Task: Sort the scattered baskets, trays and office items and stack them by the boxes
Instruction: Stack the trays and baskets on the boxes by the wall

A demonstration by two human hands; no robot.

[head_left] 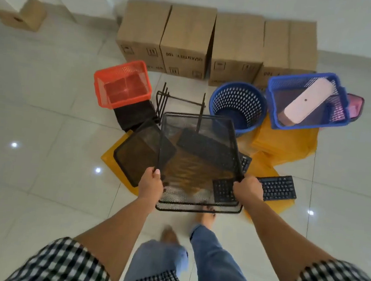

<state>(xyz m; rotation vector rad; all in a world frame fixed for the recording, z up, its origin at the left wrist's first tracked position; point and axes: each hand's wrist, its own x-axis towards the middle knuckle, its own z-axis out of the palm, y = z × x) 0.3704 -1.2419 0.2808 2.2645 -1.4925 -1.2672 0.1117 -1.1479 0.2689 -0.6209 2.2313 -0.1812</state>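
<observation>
I hold a black wire-mesh tray (pixel 200 128) up in front of me, above the floor. My left hand (pixel 151 183) grips its left edge and my right hand (pixel 247 189) grips its right edge. Through the mesh I see a black keyboard (pixel 277 187) and a second one lying on yellow plastic sheets (pixel 285 144). Another black mesh tray (pixel 138 156) lies on the floor to the left. An orange basket (pixel 122 83), a round blue bin (pixel 238 105) and a blue rectangular basket (pixel 307 100) holding a pink brush (pixel 308 101) stand before the cardboard boxes (pixel 215 42).
A black wire rack frame (pixel 172 101) and a black mesh piece (pixel 135 115) lie between the orange basket and the held tray. A pink item (pixel 355 106) sits behind the blue basket. A small cardboard box (pixel 22 15) stands far left. My bare feet (pixel 205 216) are on glossy tile.
</observation>
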